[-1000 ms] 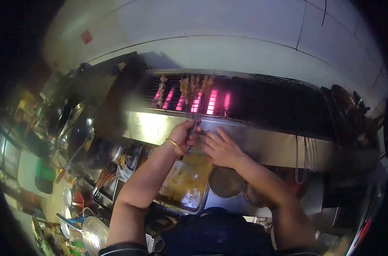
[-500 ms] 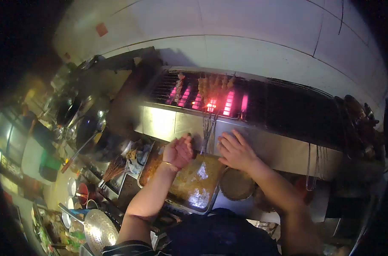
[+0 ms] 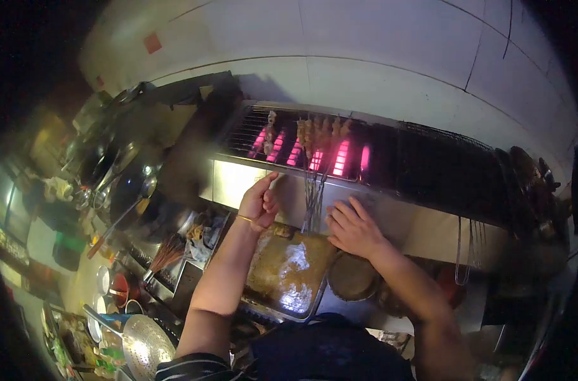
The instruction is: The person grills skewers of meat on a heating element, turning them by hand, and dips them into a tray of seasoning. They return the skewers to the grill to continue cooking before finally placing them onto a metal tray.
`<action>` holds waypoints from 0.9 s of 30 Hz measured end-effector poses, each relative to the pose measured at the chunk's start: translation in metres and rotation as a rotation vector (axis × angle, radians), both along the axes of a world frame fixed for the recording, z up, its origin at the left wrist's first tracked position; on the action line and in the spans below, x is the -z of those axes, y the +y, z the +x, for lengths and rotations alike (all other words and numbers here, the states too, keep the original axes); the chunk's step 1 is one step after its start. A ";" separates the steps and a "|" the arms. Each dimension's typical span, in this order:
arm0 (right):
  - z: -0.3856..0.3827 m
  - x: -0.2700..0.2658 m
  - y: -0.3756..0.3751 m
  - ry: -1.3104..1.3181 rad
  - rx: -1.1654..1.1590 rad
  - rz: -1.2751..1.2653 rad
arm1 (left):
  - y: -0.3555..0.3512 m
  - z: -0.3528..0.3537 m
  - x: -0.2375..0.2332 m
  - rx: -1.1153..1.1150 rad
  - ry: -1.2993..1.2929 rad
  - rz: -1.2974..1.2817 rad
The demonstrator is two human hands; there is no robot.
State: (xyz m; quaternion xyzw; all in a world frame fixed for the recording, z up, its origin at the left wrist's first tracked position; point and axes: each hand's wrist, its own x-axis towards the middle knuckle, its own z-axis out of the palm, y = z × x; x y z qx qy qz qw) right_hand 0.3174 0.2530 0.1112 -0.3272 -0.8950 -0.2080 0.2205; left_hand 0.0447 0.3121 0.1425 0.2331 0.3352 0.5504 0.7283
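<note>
Several meat skewers [image 3: 320, 134] lie side by side on the glowing grill [image 3: 241, 143], their thin sticks hanging over its front edge. A separate skewer [image 3: 270, 134] rests further left on the grate. My left hand [image 3: 260, 202] is raised in front of the grill, left of the sticks, its index finger extended toward the grill edge and the others curled; whether anything is between them cannot be made out. My right hand [image 3: 352, 227] is just right of the sticks, fingers spread, nothing in it. Below both hands lies a greasy metal tray [image 3: 270, 270].
A round dark pot [image 3: 353, 277] stands right of the tray. Metal tongs [image 3: 461, 254] hang at the right. A perforated strainer [image 3: 148, 346] is at the lower left. Further left are a wok with a ladle [image 3: 120, 225] and a bundle of sticks [image 3: 168, 255].
My left hand has turned and risen toward the grill edge, its fingers now more curled. My right hand has barely moved. The bright flare under the skewers is gone.
</note>
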 end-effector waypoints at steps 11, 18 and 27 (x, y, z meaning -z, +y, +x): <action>-0.001 -0.001 0.000 -0.015 0.001 -0.016 | -0.002 0.007 -0.007 0.039 0.412 -0.035; -0.001 0.001 0.000 0.024 0.009 0.037 | 0.001 0.002 -0.012 0.123 0.126 -0.027; -0.002 -0.001 0.000 0.025 0.005 0.023 | 0.013 -0.013 0.016 0.162 -0.135 -0.038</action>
